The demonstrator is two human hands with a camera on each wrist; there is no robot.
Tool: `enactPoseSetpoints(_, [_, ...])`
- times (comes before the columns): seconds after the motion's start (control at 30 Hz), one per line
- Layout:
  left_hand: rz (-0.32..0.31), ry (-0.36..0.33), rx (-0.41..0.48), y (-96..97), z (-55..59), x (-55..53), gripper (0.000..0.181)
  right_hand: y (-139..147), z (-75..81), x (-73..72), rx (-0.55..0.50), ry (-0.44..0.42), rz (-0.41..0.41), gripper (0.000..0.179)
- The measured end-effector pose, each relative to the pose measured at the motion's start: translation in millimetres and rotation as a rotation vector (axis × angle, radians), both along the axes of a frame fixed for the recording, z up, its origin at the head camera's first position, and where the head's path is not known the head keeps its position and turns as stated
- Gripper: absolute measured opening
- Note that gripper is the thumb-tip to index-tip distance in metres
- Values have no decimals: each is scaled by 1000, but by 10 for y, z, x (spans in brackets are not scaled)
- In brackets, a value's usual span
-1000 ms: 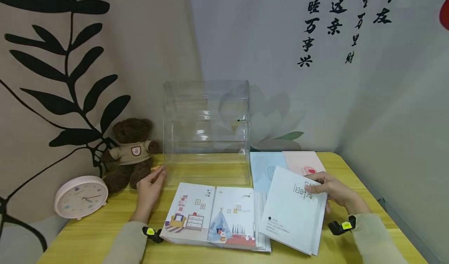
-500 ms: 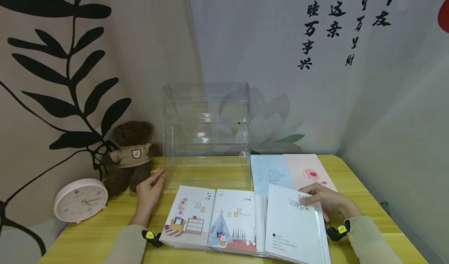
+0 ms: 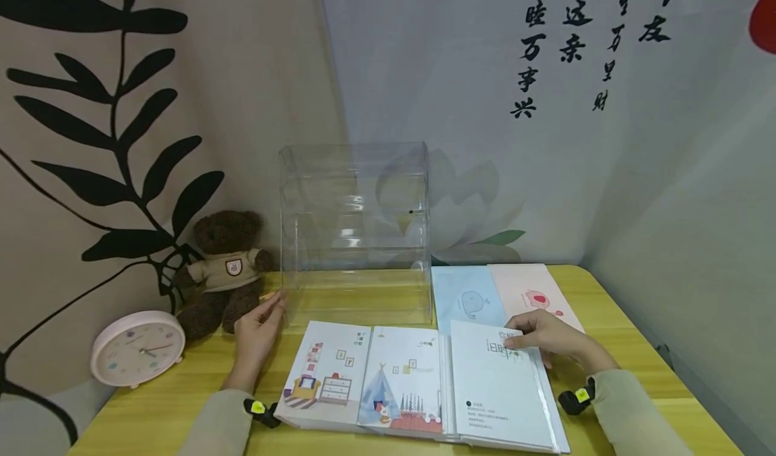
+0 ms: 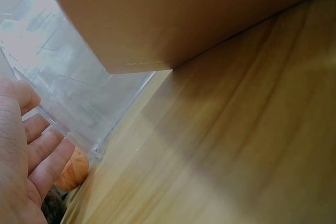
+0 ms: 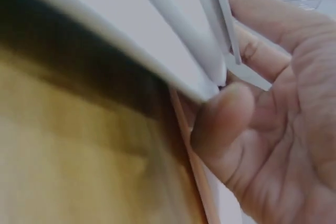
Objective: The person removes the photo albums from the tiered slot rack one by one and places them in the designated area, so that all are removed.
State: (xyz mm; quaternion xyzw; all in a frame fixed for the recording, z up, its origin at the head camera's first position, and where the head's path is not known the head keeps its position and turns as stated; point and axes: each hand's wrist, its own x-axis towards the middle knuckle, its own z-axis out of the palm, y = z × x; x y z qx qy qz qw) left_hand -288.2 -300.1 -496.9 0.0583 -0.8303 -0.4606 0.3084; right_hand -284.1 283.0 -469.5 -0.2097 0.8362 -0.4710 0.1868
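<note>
A white book (image 3: 502,388) with Chinese lettering lies at the right end of a row of books. My right hand (image 3: 554,338) grips its upper right part; the right wrist view shows fingers and thumb around the edges of stacked white books (image 5: 173,30). To its left are a book with a blue tent drawing (image 3: 400,375) and one with a chair and dresser drawing (image 3: 327,372). My left hand (image 3: 257,331) holds the lower left edge of a clear plastic rack (image 3: 358,261), thumb and fingers at that edge in the left wrist view.
A blue booklet (image 3: 467,298) and a pink booklet (image 3: 536,291) lie behind the white book. At the left, a brown teddy bear (image 3: 227,267) sits beside a round pink clock (image 3: 138,348). An orange ball (image 4: 76,170) is near my left fingers.
My right hand has brought the white book toward me and straightened it, then shifted it left against the row. The left hand stays at the rack.
</note>
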Motion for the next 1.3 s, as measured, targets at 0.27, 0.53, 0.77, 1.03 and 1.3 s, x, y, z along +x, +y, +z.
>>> enactPoseSetpoints(0.27, [-23,-5,22,13,-1,14,36,-25,-36,-11,-4,42,-15,22])
enactPoseSetpoints(0.53, [-14,-9,29,11,8,-17,36,-55,12,-1,27,69,-32,24])
enactPoseSetpoints(0.77, [-14,-32,20,14,15,27,37,-120,27,37,60,97,-28,21])
enactPoseSetpoints(1.03, [-10,-46,24,4,11,26,35,-177,94,78,111,136,-60,22])
enactPoseSetpoints(1.3, [-4,-30,13,4,-9,15,35,-170,122,93,171,184,-84,22])
